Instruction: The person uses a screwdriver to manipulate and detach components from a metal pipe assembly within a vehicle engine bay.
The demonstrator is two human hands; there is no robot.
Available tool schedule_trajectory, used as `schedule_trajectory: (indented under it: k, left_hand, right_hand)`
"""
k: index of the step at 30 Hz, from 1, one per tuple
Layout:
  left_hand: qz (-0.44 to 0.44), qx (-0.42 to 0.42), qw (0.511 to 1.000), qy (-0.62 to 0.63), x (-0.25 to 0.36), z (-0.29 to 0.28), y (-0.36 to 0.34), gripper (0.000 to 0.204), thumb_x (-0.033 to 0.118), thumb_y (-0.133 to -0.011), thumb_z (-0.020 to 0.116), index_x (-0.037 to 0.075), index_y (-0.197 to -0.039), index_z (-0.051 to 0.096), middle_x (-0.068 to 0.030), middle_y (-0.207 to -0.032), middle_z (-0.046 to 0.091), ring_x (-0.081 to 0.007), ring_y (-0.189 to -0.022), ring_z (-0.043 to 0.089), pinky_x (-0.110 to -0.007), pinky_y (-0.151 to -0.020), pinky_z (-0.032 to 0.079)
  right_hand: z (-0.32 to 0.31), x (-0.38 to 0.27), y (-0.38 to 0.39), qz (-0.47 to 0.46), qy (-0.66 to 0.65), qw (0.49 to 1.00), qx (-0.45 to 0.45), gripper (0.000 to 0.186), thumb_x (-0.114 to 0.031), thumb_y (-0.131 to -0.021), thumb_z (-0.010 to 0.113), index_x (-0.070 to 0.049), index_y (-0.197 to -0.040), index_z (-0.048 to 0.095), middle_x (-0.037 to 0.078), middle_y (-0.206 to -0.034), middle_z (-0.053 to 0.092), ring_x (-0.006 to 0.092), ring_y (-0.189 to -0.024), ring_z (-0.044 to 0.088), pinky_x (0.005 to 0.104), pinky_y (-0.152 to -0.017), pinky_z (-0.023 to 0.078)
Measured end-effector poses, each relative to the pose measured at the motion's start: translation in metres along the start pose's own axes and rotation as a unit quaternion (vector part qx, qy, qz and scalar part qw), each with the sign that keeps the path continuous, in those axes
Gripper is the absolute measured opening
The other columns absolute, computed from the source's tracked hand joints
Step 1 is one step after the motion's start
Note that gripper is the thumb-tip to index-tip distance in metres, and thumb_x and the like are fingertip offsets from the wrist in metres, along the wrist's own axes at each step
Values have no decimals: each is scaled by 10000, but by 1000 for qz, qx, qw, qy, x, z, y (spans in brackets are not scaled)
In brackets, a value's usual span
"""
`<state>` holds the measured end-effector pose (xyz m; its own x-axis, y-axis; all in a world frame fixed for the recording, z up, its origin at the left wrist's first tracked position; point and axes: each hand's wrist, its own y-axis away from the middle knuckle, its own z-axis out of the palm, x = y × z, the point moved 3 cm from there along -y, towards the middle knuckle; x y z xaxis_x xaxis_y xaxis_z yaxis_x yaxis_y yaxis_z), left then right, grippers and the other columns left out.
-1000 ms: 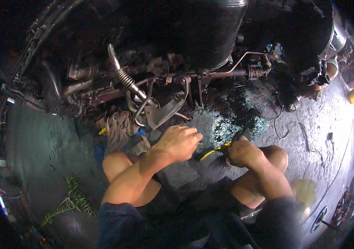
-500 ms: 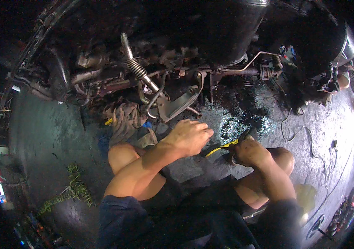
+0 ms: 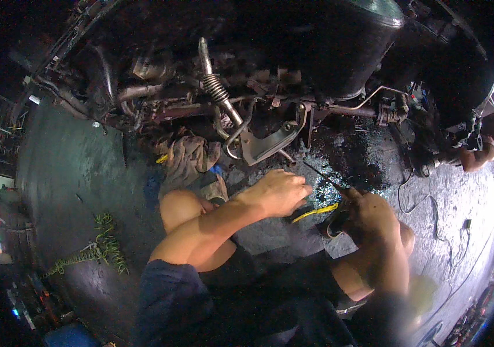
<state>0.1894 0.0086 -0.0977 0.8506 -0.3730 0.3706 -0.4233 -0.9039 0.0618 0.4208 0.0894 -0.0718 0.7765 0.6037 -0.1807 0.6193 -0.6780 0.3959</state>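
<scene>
My left hand [image 3: 281,191] is curled just below a metal bracket [image 3: 267,144] on the vehicle's underside; what is in its fingers is hidden. My right hand [image 3: 374,211] grips a thin dark rod tool [image 3: 322,173], which points up and left toward the bracket's lower pipe end. A yellow strip [image 3: 316,211] lies between and below my hands. Above them, a shiny pipe with a ribbed section [image 3: 217,87] crosses the bracket. A crumpled grey-brown rag [image 3: 183,156] lies left of the bracket.
A large black tank [image 3: 351,63] hangs overhead. Another person's bare limb [image 3: 478,153] shows at the far right. On the oil-stained floor are a green coiled hose [image 3: 102,248] at left and loose cables [image 3: 432,214] at right. My bent knees flank my hands.
The thin rod has come into sight from my right hand, which has tilted forward. My left hand stays curled near the bracket. The whole view has shifted, moving the scene rightward in the picture.
</scene>
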Motion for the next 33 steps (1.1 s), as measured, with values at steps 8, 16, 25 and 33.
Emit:
schedule_trajectory:
  k: [8,16,25,33]
  left_hand:
    - [-42,-146,988,-35,-11,20,5,398,289,-859,725,123,-1212,645,-129,-1131,657,-338,-1107,649,-473,-941,520]
    - [-80,-197,977,-12,-13,22,9,401,269,-875,714,99,-1230,637,-152,-1186,646,-359,-1173,615,-487,-1010,484]
    - [-132,-321,937,-41,-15,69,35,354,278,-871,704,79,-1163,690,-142,-1114,694,-335,-1133,648,-488,-931,531]
    - [-42,-227,970,72,-1,56,72,265,239,-796,714,30,-959,725,-161,-948,718,-359,-936,711,-439,-784,588]
  right_hand:
    - [30,-12,-6,-90,92,976,-174,300,-229,-932,535,-97,-1169,663,246,-1053,681,406,-1021,664,507,-856,538]
    - [41,-13,-13,-119,45,987,-98,292,-225,-914,562,-92,-1154,661,230,-847,685,435,-837,677,526,-726,530]
    - [65,-20,-17,-127,56,985,-107,460,-404,-901,598,-9,-1129,656,225,-917,720,417,-922,689,549,-857,498]
    - [78,-31,-32,-177,-57,980,-71,359,-318,-870,647,-36,-1089,689,259,-975,691,422,-963,671,502,-839,508]
